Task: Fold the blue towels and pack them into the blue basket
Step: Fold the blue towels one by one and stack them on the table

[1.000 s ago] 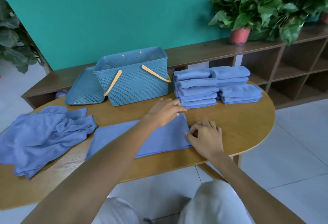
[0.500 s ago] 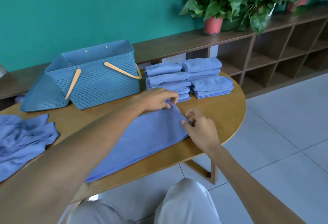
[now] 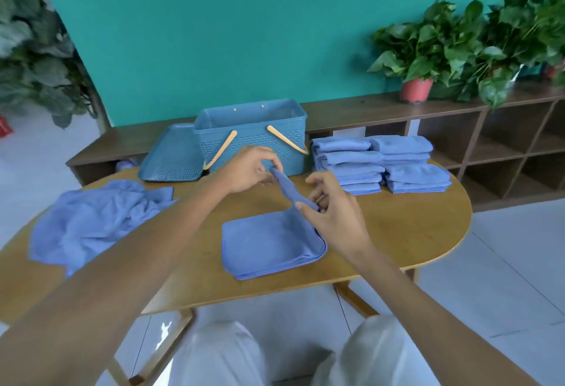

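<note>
Head view, left hand (image 3: 244, 168) and right hand (image 3: 331, 214) pinching towel (image 3: 269, 245) edge, seemingly lifted

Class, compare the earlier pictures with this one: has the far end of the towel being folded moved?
Yes. Both hands, left hand and right hand, have lifted the towel end off the table, up toward the basket, folding it over.

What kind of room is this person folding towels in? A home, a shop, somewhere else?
Hard to say for sure; it looks like a tidy indoor room, perhaps a home or a staged workroom. A wooden table stands on a tiled floor, with a low wooden shelf and potted plants against a teal wall.
</note>
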